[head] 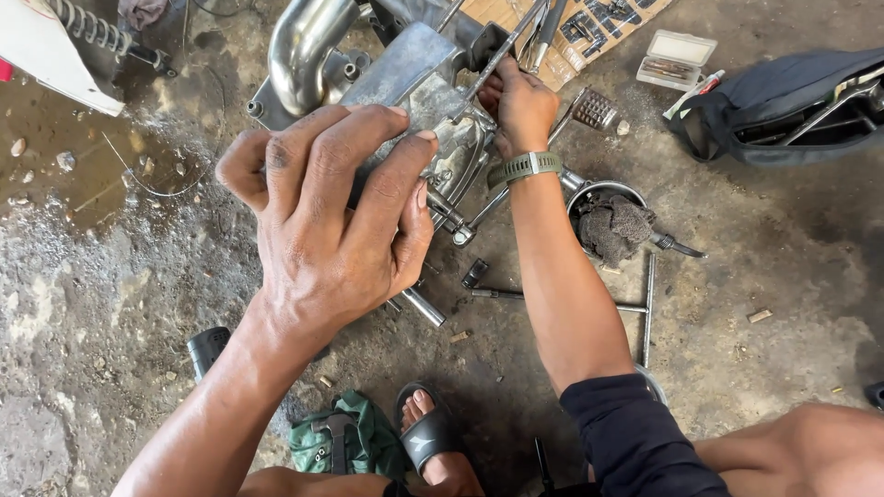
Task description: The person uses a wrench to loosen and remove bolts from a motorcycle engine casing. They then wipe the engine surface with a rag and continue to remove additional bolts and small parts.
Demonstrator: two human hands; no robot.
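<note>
- A foot in a black sandal (433,440) rests on the concrete floor (755,276) at the near edge, beside a green cloth bag (345,442).
- The left hand (336,207) lies fingers-down on a grey metal engine casing (414,83), pressing and holding it.
- The right hand (520,101), a grey-green watch at its wrist, is closed around a thin metal tool (497,60) set against the casing's upper part.
- A T-handle wrench (635,308) lies on the floor just right of the forearm.
- Beyond it sits a metal bowl (589,191) holding a dark rag (615,225).
- A small clear plastic box (677,57) and a dark bag (783,106) lie at the far right.
</note>
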